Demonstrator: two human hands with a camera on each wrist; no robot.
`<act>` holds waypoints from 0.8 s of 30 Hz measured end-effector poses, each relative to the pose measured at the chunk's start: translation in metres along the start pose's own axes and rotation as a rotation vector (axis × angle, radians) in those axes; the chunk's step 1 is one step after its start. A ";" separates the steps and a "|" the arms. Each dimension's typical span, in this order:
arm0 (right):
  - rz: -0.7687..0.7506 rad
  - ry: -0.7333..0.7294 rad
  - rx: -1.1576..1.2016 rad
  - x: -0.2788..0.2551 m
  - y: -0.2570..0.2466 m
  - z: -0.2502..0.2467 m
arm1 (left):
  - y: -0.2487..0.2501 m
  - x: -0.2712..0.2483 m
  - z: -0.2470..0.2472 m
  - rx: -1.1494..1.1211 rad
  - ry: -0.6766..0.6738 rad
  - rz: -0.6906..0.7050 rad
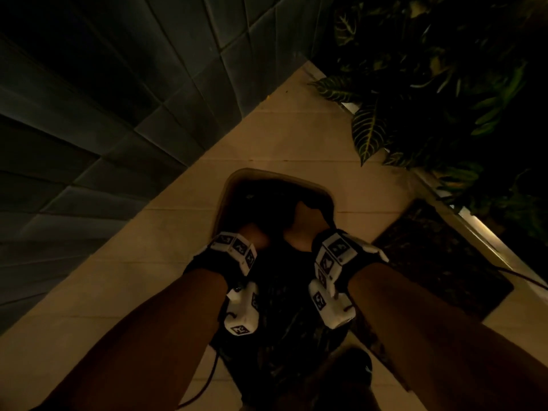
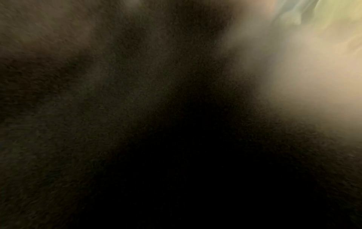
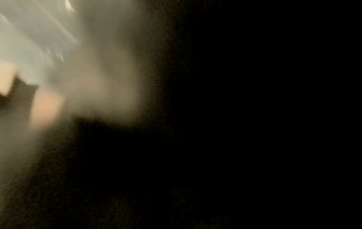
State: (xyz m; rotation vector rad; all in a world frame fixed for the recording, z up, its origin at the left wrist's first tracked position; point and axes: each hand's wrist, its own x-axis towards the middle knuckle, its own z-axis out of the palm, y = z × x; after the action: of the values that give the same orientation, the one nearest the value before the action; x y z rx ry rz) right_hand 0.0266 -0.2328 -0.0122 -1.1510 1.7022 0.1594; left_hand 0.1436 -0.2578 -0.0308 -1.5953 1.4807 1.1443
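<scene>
In the dim head view a beige bin (image 1: 234,185) with rounded corners stands on the floor, lined with a dark bag (image 1: 267,200). Both hands reach down into its mouth. My right hand (image 1: 305,223) looks bunched like a fist on the dark bag material near the bin's right side. Just left of it is my left hand (image 1: 255,237); only its back shows, and its fingers are lost in the dark. White marker blocks sit on both wrists. The two wrist views are blurred and mostly black, so neither shows the fingers.
Beige floor tiles (image 1: 296,134) run away from me. A dark tiled wall (image 1: 103,114) rises at the left. Striped-leaf plants (image 1: 415,99) crowd the right side above a lit ledge. A dark mat (image 1: 439,259) lies right of the bin. Thin cables trail on the floor.
</scene>
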 end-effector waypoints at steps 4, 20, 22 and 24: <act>-0.076 0.154 0.048 -0.037 -0.005 -0.030 | -0.011 -0.014 -0.019 -0.091 0.037 0.110; 0.357 -0.013 0.582 -0.128 0.045 0.013 | -0.054 -0.120 0.017 -0.201 0.033 -0.063; 0.363 0.025 0.661 -0.124 0.045 0.021 | -0.051 -0.116 0.031 -0.210 0.108 -0.015; 0.353 0.048 0.851 -0.127 0.036 0.016 | -0.051 -0.109 0.032 -0.221 0.168 0.046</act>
State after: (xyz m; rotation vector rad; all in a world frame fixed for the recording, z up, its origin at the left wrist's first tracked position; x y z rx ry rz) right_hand 0.0121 -0.1270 0.0671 -0.2262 1.7289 -0.3548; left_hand 0.1924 -0.1782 0.0516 -1.8545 1.5477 1.2621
